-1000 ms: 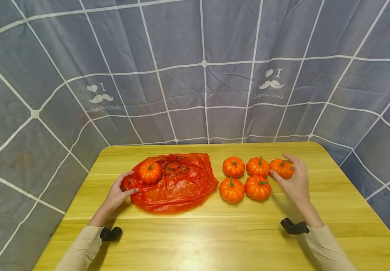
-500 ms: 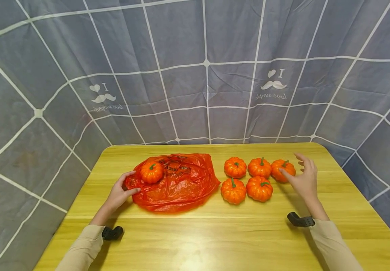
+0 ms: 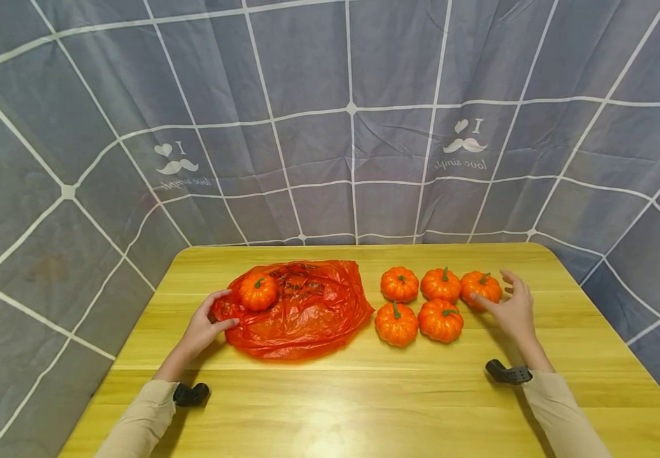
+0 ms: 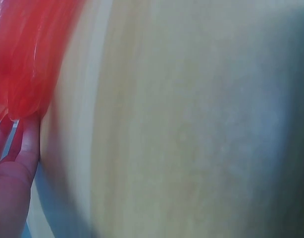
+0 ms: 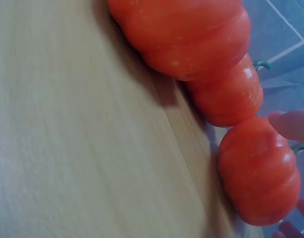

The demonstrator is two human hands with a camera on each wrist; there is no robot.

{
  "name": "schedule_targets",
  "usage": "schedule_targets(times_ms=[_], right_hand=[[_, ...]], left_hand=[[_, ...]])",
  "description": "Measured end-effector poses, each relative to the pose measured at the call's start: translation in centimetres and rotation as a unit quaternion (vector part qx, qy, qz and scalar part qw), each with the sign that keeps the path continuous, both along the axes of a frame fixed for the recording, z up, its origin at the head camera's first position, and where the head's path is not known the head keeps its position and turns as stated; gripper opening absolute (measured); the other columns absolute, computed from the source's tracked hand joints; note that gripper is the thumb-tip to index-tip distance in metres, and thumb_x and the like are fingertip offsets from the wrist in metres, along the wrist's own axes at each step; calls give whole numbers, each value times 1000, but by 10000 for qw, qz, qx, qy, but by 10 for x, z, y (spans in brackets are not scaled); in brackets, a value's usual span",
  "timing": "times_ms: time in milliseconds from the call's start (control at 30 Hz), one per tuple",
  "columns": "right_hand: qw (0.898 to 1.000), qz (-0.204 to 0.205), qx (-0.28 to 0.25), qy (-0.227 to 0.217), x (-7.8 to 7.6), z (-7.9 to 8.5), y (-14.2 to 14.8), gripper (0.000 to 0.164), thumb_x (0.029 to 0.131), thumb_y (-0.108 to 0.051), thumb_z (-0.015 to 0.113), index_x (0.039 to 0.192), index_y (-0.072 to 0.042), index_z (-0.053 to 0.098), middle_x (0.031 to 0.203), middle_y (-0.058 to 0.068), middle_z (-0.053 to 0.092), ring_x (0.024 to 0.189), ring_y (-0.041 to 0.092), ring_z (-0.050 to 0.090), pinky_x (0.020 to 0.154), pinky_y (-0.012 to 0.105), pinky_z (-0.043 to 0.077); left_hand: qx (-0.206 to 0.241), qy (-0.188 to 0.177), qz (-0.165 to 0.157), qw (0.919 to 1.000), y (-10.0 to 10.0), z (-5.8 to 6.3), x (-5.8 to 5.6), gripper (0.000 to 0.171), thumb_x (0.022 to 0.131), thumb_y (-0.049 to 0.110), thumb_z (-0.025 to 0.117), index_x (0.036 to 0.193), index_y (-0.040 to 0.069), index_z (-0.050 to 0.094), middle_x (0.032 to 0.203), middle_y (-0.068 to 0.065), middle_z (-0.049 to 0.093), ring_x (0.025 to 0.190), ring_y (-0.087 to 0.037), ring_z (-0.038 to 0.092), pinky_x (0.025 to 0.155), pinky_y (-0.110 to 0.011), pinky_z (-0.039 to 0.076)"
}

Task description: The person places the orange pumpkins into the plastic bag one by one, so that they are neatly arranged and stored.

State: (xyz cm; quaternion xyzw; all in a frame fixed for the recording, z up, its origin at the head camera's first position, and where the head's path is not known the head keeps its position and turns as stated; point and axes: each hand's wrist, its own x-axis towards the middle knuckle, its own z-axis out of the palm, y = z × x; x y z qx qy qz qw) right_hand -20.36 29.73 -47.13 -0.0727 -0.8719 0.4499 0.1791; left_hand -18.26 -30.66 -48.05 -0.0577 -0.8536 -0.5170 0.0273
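Note:
At the left edge of a red plastic bag (image 3: 307, 331), my left hand (image 3: 202, 331) grips the rim between thumb and fingers. A small orange pumpkin (image 3: 258, 292) with a green stem shows at that end of the bag; whether it lies inside or on top, I cannot tell. My right hand (image 3: 515, 312) is spread beside the rightmost pumpkin (image 3: 480, 287). The thumb overlaps this pumpkin's near side, while the other fingers stand apart from it on the right. In the right wrist view the thumb tip appears at the upper edge of the pumpkin (image 5: 258, 171).
Several more pumpkins stand close together: two in the back row (image 3: 400, 284), (image 3: 441, 285) and two in front (image 3: 396, 324), (image 3: 441, 320). All are on a wooden table (image 3: 330, 407). A grey curtain (image 3: 318, 146) with white lines hangs behind and at both sides.
My right hand has drawn right, off the rightmost pumpkin, its fingers spreading, then shifted slightly back left. The left hand keeps its place on the bag. The view has turned slightly.

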Motion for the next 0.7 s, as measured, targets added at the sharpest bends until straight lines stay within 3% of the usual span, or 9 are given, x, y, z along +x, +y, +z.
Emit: schedule_targets(times_ms=[100,200,333,700], right_hand=[[9999,66,-83,-111,-1,-2,2,83,77,-19,79,144,4,33,139,31,36,119,45,42,96,51,39],[9995,145,-187,-228,-3,-3,4,84,78,-20,78,144,4,32,140,33,36,116,45,46,90,30,44],[9984,262,-301,-398,-5,-5,5,86,79,-22,78,145,4,30,141,35,35,115,45,47,73,6,35],[9971,289,-375,-598,-10,-12,3,84,79,-22,78,143,7,31,141,30,37,111,30,47,72,1,33]], left_hand=[[-1,-10,0,10000,0,0,0,66,84,7,70,142,2,38,145,-22,41,121,-26,49,87,-3,38],[25,0,-8,10000,0,-1,-1,66,84,6,70,142,1,38,145,-22,40,124,-31,46,88,-3,36],[44,12,-9,10000,0,-1,-1,66,84,5,69,142,1,37,146,-22,39,128,-35,42,88,-1,34],[23,-93,38,9999,-1,-3,-2,67,85,5,69,143,1,35,146,-23,38,128,-35,42,88,-1,34]])
